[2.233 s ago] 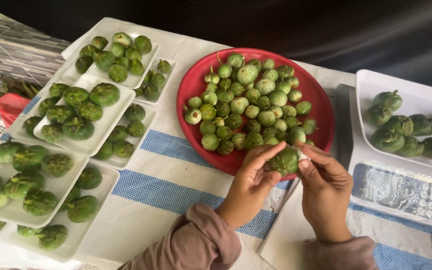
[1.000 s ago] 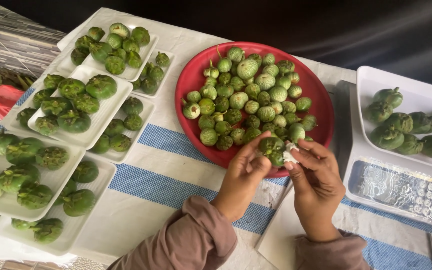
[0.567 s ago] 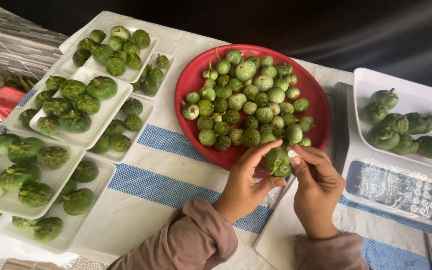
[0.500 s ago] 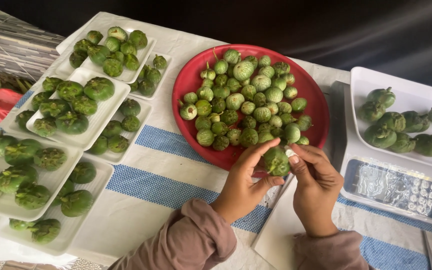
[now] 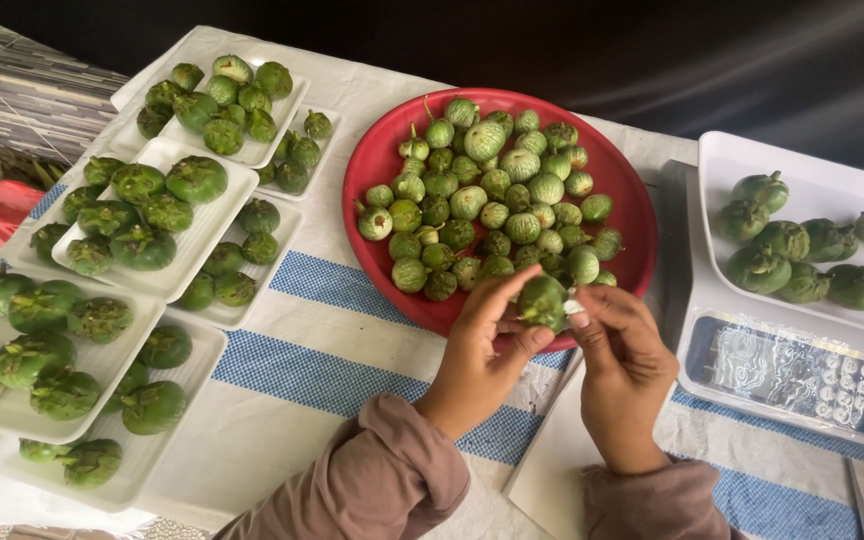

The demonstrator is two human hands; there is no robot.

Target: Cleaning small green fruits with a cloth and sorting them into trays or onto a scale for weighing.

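A small round green eggplant is pinched between my two hands just over the near rim of a red plate. My left hand grips it from the left with thumb and fingers. My right hand pinches its right end, where a pale bit shows at the fingertips. The red plate holds a heap of several similar small green eggplants. Both wrists wear brownish sleeves.
White trays stacked on the left carry larger green eggplants. On the right a white scale with a keypad has several eggplants in its pan. A white board lies under my right wrist. The cloth has blue checked stripes. A red object sits at far left.
Both hands have stayed together on the same small eggplant by the plate's near rim, turning it slightly. The view has shifted a little. Nothing else moved.
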